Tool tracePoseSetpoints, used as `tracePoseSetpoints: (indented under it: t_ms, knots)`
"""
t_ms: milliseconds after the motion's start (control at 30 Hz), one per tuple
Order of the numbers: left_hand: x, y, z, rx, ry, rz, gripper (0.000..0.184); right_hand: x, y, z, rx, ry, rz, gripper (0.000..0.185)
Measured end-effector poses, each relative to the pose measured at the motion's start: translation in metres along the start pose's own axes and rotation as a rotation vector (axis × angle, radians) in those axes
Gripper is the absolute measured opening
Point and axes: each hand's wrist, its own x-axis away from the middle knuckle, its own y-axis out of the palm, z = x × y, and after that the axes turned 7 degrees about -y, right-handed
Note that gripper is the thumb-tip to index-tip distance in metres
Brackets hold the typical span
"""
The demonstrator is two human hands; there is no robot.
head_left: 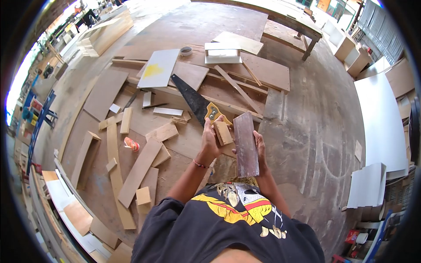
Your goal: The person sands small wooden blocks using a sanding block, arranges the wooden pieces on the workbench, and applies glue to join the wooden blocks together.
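Note:
My left hand (211, 136) is closed around a small light wood block (222, 133), just below the yellow handle of a hand saw (193, 97). The saw's dark blade points up and left over the wood pieces. In my right hand (259, 147) is a long reddish-brown board (246, 144), held upright in front of my body. A narrow gap separates the block from the board. Left of my hands lie a wide plank (140, 172), a long narrow strip (117, 179) and an orange-red container (131, 143).
A white panel with a yellow stain (158, 68) and a white box-like piece (222, 53) lie ahead. A wooden table (285, 15) stands at the back. White sheets (380, 122) lean at the right. Stacked boards (105, 34) sit back left.

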Motion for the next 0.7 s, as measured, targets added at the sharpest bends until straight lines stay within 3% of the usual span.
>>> tracePoseSetpoints:
  t_ms: [233,333,400,433,567,700]
  knots:
    - [0.003,0.014,0.000,-0.105,0.012,0.124,0.055,0.005,0.015,0.001,0.012,-0.059,-0.043,0.049]
    - [-0.003,0.008,-0.002,-0.186,0.003,0.143,0.043,0.002,0.013,0.001,-0.008,-0.044,-0.076,0.049]
    - [-0.009,0.010,-0.005,-0.406,0.117,0.078,0.033,0.006,0.020,-0.004,-0.035,-0.062,-0.046,0.048]
    - [-0.012,0.014,-0.009,-0.338,0.141,0.162,0.028,0.009,0.023,-0.006,-0.056,-0.070,-0.013,0.048]
    - [-0.006,0.024,-0.019,-0.493,0.281,0.113,0.047,0.003,0.006,-0.002,-0.123,-0.074,-0.006,0.047]
    - [-0.004,0.026,-0.021,-0.674,0.324,0.080,0.046,0.003,-0.005,-0.001,-0.188,-0.075,-0.077,0.051]
